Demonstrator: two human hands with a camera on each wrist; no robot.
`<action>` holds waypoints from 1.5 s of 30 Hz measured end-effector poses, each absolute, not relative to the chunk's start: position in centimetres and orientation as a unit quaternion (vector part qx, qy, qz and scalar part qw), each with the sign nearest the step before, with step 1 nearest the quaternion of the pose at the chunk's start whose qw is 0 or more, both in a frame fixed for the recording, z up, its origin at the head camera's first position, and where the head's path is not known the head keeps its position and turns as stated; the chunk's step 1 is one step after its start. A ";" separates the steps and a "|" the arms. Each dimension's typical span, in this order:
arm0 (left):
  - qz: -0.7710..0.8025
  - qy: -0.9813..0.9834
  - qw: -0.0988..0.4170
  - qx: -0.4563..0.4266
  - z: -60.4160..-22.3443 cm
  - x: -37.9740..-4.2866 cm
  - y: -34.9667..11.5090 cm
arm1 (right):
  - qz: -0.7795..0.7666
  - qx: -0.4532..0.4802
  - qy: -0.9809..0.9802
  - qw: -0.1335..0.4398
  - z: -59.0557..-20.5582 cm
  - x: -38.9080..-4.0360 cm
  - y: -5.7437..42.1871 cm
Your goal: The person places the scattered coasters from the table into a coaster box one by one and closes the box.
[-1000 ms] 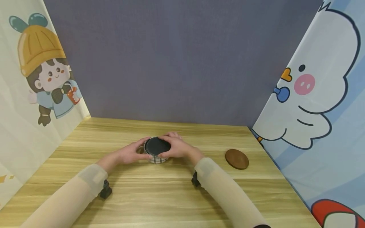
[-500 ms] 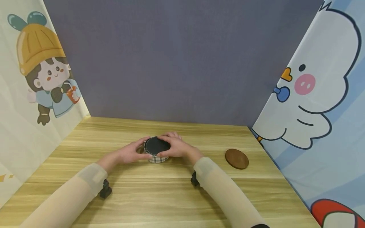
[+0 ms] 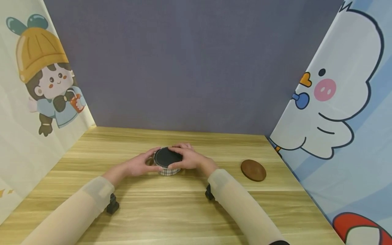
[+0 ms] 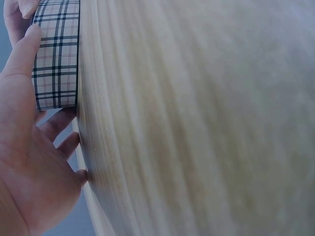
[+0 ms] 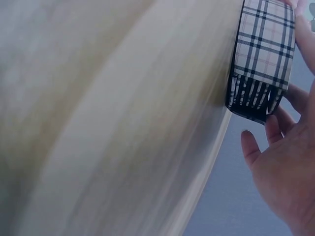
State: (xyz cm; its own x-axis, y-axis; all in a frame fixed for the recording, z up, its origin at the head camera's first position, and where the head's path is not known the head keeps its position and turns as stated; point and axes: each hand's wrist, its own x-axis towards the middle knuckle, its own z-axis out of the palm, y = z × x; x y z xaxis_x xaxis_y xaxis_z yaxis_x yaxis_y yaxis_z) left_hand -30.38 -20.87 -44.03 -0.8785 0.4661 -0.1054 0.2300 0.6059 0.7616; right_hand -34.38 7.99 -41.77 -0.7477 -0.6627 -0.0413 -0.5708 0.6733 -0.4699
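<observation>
A round plaid coaster holder (image 3: 167, 157) with a black top stands on the wooden table, between both hands. My left hand (image 3: 137, 164) grips its left side, thumb at the near edge and fingers reaching round behind. From the right, my right hand (image 3: 192, 159) holds it, thumb on the near rim and fingers round the far side. In the left wrist view the plaid wall of the holder (image 4: 56, 56) shows beside the thumb. An opening low in the holder's side (image 5: 253, 96) reveals thin striped edges in the right wrist view.
A brown round coaster (image 3: 253, 170) lies flat on the table to the right of the hands. A dark grey panel (image 3: 171, 64) rises behind the table (image 3: 165, 211). Cartoon-printed cloths (image 3: 343, 102) border the left and right sides.
Both hands keep the same hold on the coaster holder, and it stays in place. Only the head view shifts very slightly.
</observation>
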 end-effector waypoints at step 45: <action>0.397 0.883 0.152 0.198 -44.0 -30.4 -20.8 | -0.205 -0.362 0.906 0.082 -42.1 -34.4 8.3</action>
